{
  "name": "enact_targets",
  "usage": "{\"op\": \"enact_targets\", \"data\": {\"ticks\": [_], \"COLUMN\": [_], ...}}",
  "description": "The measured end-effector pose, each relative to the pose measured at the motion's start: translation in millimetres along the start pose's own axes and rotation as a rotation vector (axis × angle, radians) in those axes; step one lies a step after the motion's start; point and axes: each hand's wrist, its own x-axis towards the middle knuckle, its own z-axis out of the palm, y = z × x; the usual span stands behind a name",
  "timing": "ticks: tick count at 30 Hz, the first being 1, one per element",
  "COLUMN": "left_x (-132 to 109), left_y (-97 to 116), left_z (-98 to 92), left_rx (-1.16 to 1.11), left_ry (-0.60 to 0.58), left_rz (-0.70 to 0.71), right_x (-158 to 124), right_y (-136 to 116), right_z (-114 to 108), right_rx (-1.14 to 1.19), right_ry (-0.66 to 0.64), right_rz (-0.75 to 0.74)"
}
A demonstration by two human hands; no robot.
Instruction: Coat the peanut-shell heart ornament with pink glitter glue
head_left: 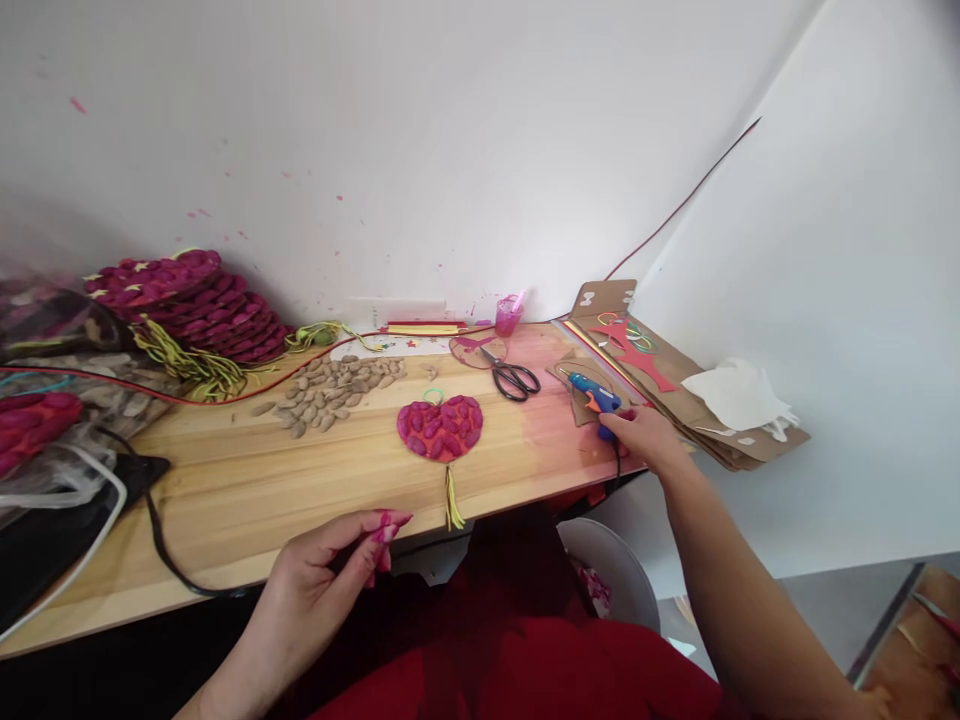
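My right hand (637, 432) is closed round the handle of a blue hot glue gun (596, 388) with an orange trigger, its nozzle pointing left over a brown cardboard piece. My left hand (337, 560) is in front of the table edge, thumb and fingers pinched together, fingertips stained magenta. Whatever they hold, if anything, I cannot make out. Between my hands lies a heart-shaped ornament (439, 428), covered in magenta shell-like pieces, with a green loop on top and a yellow-green tassel (452, 500) hanging below. Black-handled scissors (514, 380) lie behind it, to the right.
Loose tan shells (330, 390) spread at the left middle. Behind them is a stack of magenta ornaments (202, 305) with tassels. A cup of pink paint (508, 318) stands by the wall. Folded cardboard (667, 385) overhangs the right end. Cables cross the left side; a bin (622, 560) stands below.
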Motion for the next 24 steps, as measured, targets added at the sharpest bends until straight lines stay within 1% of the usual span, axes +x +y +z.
{"op": "enact_targets", "data": {"ticks": [4, 7, 9, 11, 12, 14, 16, 17, 20, 22, 24], "left_x": [1, 6, 13, 22, 28, 39, 51, 57, 74, 83, 89], "left_y": [-5, -4, -2, 1, 1, 2, 0, -1, -6, -8, -8], "left_z": [-2.5, -4.2, -5.4, -6.6, -7.0, -6.9, -5.2, -3.6, 3.2, 8.3, 12.7], "left_rx": [0.015, 0.078, 0.161, 0.269, 0.326, 0.429, 0.535, 0.59, 0.687, 0.734, 0.756], "left_ry": [0.055, 0.086, 0.108, 0.118, 0.113, 0.097, 0.095, 0.09, 0.082, 0.081, 0.08], "left_rz": [-0.002, 0.047, 0.1, 0.161, 0.187, 0.232, 0.259, 0.248, 0.248, 0.239, 0.24], "right_x": [-10, -20, -26, -34, -37, -45, -51, -53, -55, -51, -46], "right_y": [9, 12, 14, 13, 12, 7, -3, -9, -29, -42, -56], "right_z": [-1, -2, -2, -1, 0, 1, 3, 4, 12, 22, 36], "right_rx": [0.338, 0.566, 0.766, 1.033, 1.156, 1.319, 1.408, 1.428, 1.403, 1.365, 1.354], "right_ry": [-0.069, -0.148, -0.273, -0.43, -0.484, -0.508, -0.51, -0.523, -0.517, -0.457, -0.413], "right_rz": [0.003, -0.027, -0.045, -0.057, -0.065, -0.099, -0.14, -0.156, -0.197, -0.178, -0.122]}}
